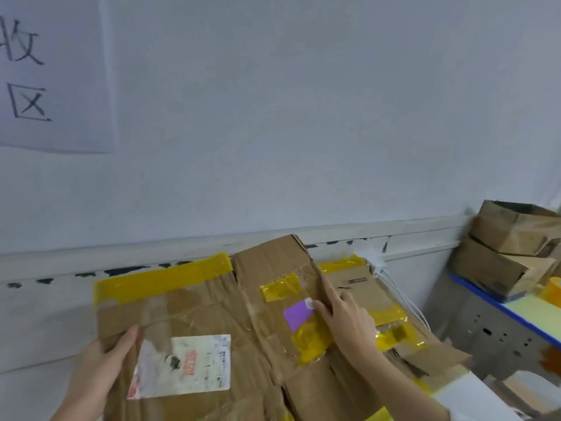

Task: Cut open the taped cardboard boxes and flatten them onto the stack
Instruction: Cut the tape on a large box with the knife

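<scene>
A flattened brown cardboard box [212, 311] lies on top of a stack of flattened boxes [394, 329] by the wall. It bears yellow tape, a purple sticker [296, 314] and a white shipping label [188, 366]. My left hand [97, 369] grips the box's left edge, thumb on top. My right hand [343, 320] rests on the box's right part, its fingers stretched along a raised flap beside the purple sticker. No cutting tool is visible.
A white wall and a ledge run behind the stack. A paper sign [45, 71] hangs at the upper left. At the right, unflattened boxes [510, 247] sit on a blue-edged table [501, 302] with a yellow tape roll [552, 291].
</scene>
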The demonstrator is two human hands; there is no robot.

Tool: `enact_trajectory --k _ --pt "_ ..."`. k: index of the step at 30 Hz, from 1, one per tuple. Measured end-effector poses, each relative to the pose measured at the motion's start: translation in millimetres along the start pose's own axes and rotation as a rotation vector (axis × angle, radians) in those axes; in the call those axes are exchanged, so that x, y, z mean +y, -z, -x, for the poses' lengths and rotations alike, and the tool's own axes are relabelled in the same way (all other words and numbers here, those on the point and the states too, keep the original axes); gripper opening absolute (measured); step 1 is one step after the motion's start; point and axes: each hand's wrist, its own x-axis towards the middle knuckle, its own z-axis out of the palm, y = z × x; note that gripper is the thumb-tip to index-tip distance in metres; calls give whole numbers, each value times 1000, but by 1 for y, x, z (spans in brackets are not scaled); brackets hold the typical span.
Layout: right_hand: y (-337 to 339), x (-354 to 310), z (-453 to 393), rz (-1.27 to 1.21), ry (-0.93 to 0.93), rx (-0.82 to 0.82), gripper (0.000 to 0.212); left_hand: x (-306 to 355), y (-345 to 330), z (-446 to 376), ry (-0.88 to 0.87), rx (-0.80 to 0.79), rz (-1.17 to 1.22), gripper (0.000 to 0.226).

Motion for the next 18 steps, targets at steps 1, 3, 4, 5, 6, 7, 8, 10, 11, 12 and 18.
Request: enact_trajectory --k 1,3,4,5,6,7,8,10,11,12,18 --pt "0 20 -6 -1 -23 3 63 12 -17 3 -3 -26 26 36" --pt "-2 62 -21 9 -70 22 65 24 -55 1 -4 -69 72 33" --pt "-2 83 -29 4 -101 39 68 31 -76 2 12 -93 79 38" --pt "-2 106 -37 -4 -131 54 70 42 -96 7 7 -131 104 45" --pt "-4 127 -45 -12 -168 53 70 45 -119 6 2 -195 84 49" --pt "-7 147 -54 -9 -203 37 69 53 -141 9 -41 -251 52 53" --pt "-9 163 -62 16 -229 12 67 62 -163 18 -98 -295 28 60" --pt "-19 190 -82 52 -266 -26 64 59 -207 23 -146 -342 -63 70" --pt "-25 197 -90 65 -279 -43 63 52 -227 24 -159 -349 -104 71" --pt "-32 202 -95 74 -277 -66 62 47 -242 28 -165 -340 -174 72" --pt "-99 231 -96 -68 -129 -259 89 -2 -293 18 -98 -169 -576 69"
